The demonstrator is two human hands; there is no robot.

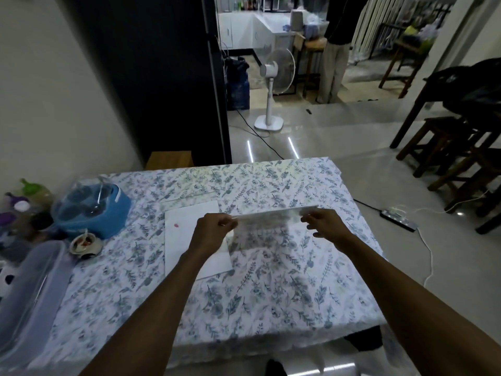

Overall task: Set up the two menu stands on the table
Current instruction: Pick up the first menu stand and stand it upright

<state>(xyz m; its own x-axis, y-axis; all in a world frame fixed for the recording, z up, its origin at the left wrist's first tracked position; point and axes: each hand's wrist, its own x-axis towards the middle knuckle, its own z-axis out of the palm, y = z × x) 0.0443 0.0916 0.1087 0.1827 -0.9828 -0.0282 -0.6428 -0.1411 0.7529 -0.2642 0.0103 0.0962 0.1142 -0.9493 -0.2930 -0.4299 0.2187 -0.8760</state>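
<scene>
Both hands hold up a clear acrylic menu stand (267, 229) above the table covered in a white cloth with a blue leaf print (271, 294). The left hand (214, 226) is clenched on the stand's left top corner, fingers curled over the edge, knuckles towards the camera. The right hand (325, 223) pinches the right top corner between thumb and fingers, its lower fingers spread loosely below. The stand's top edge runs as a bright, thin line from one hand to the other, rising slightly towards the right hand. The transparent sheet hangs down from that edge between the two wrists, and the cloth's pattern shows through it. Whether its lower edge touches the cloth cannot be told.

Under and just beyond the left hand lies a white rectangular sheet of paper (184, 240), flat on the cloth, with a small pink mark left of the left hand. Past that sheet, further from the hands, a second clear flat panel (187, 198) lies on the cloth, hard to make out.

Well to the left of the left hand stands a blue round container with a clear domed lid (92, 210). Nearer the camera beside it sits a small white bowl with a spoon (85, 244), and at the table's left edge lies a long translucent plastic box (29, 294).
</scene>
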